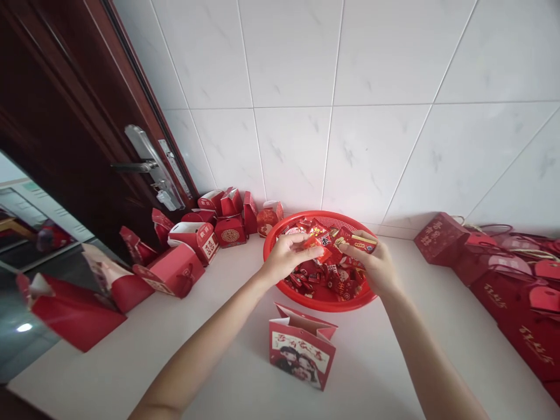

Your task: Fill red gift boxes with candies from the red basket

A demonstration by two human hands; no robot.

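Over a red plastic basket (321,304) full of red-wrapped sweets, both of my hands are at work. My left hand (286,255) pinches a red candy packet (322,245) between thumb and fingers. Opposite it, my right hand (376,265) is closed on another red and gold packet (364,240); its printing is too small to read. Just in front of the basket stands a red paper gift box (301,353), its top open, with a cartoon couple printed on the front. Loose wrapped sweets lie under and around my fingers.
Several red gift boxes (175,265) of different shapes line the left side of the white table (227,367). More red boxes and bags (494,291) are grouped at the right. A tiled wall (293,146) rises behind, and a dark wooden door (87,105) stands at the left.
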